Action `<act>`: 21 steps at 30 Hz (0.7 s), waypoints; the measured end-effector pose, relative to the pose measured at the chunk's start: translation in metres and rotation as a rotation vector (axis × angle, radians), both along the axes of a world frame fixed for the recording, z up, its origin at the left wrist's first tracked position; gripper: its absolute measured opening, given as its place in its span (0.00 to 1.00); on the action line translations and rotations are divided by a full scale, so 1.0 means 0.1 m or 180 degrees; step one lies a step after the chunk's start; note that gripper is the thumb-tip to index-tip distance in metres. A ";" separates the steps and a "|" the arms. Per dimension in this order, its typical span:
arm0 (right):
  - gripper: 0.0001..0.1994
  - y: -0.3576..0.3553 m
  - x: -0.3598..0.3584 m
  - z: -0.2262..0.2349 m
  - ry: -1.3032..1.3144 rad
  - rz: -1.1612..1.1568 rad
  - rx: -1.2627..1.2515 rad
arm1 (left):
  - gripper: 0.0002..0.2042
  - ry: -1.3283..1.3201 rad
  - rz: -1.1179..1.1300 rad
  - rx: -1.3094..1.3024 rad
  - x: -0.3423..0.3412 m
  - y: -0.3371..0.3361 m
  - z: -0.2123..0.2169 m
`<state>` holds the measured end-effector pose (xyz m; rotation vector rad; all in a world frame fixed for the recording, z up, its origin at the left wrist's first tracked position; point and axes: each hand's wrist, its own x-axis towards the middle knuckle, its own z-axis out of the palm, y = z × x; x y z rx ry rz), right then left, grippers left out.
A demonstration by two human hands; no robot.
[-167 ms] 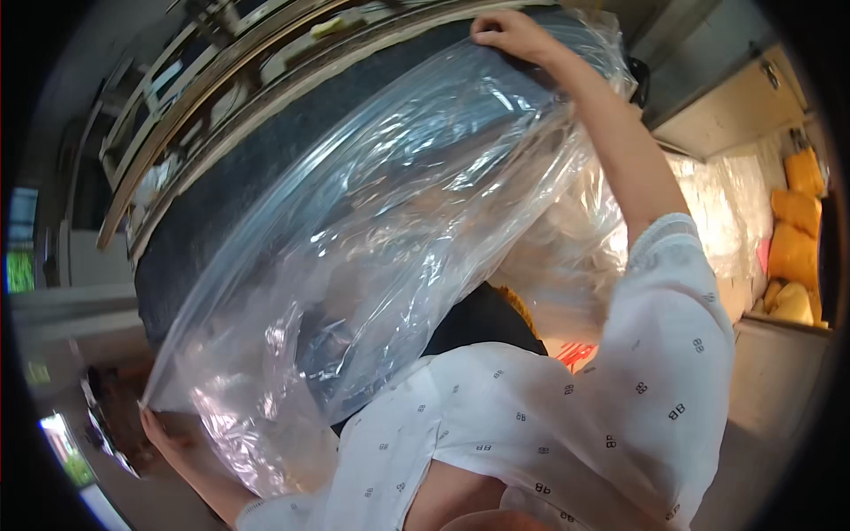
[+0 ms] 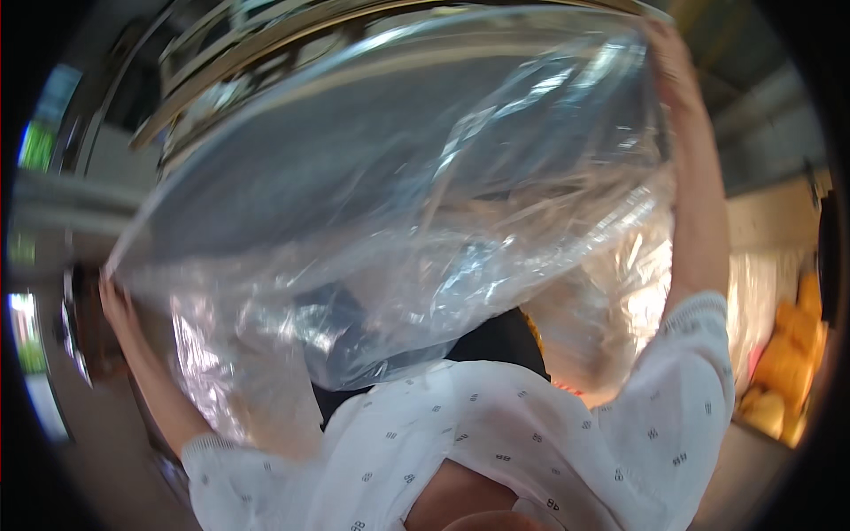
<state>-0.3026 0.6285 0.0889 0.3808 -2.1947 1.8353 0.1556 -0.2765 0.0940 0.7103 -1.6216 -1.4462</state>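
Note:
A large clear plastic sheet (image 2: 425, 203) is stretched wide in front of my body, glossy and wrinkled, its far edge bowed. My left hand (image 2: 115, 301) pinches its corner at the far left. At the upper right my right hand (image 2: 668, 57), a little blurred, is closed on the opposite corner. Between the two hands the sheet's far edge runs taut. Its near part hangs in folds against my white patterned shirt. Whether it is a single layer or a bag I cannot tell.
A dark tabletop shows through the plastic. Beyond it stands a wooden rack (image 2: 221, 66) with long slats. More crinkled clear plastic (image 2: 753, 301) hangs or lies at the right, beside orange-yellow padded pieces (image 2: 784, 354). Bright window openings (image 2: 27, 332) are at the left.
Both hands have risen, the right one also moving outward to the right, spreading the sheet wider and lifting its far edge across the rack. My view has turned slightly.

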 end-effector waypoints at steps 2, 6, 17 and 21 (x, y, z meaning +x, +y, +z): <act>0.19 -0.12 -0.14 0.03 -0.0039 -0.0713 -0.0996 | 0.15 0.0286 -0.0078 0.0395 -0.40 0.31 0.21; 0.20 0.94 -0.67 -0.99 0.0948 -0.1469 0.2004 | 0.19 -0.1495 0.1068 -0.2345 -1.57 0.49 -0.63; 0.17 0.90 -0.93 -1.05 0.0527 -0.1529 0.2115 | 0.13 -0.0846 0.0719 -0.1465 -2.38 0.61 -0.82; 0.17 0.91 -0.96 -1.00 0.0500 -0.1470 0.2266 | 0.12 -0.0827 0.0532 -0.1393 -2.55 0.37 -0.92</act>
